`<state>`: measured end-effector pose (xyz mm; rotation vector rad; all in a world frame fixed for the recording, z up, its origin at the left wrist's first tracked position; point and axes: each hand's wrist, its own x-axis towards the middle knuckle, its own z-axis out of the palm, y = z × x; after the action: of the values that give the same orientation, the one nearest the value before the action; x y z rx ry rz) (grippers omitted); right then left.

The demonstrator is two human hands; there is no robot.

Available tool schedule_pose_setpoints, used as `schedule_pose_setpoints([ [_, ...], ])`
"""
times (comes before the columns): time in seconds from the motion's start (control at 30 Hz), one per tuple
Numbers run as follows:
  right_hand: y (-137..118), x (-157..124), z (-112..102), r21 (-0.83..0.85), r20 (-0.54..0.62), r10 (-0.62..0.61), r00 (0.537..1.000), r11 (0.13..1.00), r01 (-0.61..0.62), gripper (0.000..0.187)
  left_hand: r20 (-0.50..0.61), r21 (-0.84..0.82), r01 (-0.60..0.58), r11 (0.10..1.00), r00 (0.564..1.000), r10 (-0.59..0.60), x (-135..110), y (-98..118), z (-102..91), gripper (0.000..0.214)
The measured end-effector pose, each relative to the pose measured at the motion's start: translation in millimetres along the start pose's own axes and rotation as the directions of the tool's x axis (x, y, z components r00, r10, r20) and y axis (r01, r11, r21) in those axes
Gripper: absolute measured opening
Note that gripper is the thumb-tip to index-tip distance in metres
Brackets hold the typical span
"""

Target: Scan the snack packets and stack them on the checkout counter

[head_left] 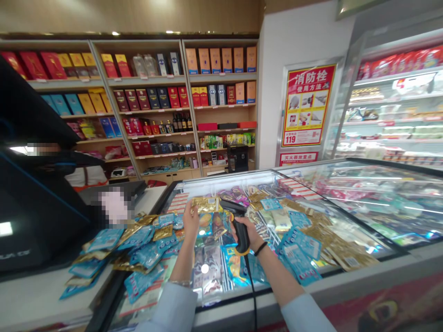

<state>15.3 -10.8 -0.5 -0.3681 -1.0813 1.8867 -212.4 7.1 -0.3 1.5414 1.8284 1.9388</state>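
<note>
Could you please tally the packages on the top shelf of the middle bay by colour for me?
Red boxes: 2
Clear packs: 2
Dark blue boxes: 2
Total: 6

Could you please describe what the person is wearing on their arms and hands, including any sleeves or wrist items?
The left hand and right hand are bare, with no gloves. Pale blue sleeves cover the arms only partway, leaving the forearms bare. The left wrist wears a thin silvery bracelet, and the right wrist a thin black band.
</note>
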Motion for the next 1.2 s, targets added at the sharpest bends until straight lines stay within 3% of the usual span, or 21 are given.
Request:
schedule_pose_setpoints([
  [0.2, 0.6, -0.5, -2.0, -0.003, -0.035, -0.003, 0.999, 1.0, 0.002, 0.03, -0.045, -0.046, 0.012, 0.999, 0.999, -0.014, 0.1, -2.2, 1.7, 0.038],
  [0.87, 0.1, -1.8, -2.7, -0.044, -0.05, 0.011, 0.999, 0.999, -0.014, 0.031, -0.051, -0.051, 0.06, 0.997, 0.997, -0.063, 2.1, 0.7, 2.1, 0.04],
  [1.2, -2.1, -3.4, -0.5, -0.045, -0.048, 0.015, 0.999, 0.999, -0.018, 0.03, -0.039, -0.059, 0.03, 0.998, 0.999, -0.032, 0.2, 4.9, -1.6, 0.038],
])
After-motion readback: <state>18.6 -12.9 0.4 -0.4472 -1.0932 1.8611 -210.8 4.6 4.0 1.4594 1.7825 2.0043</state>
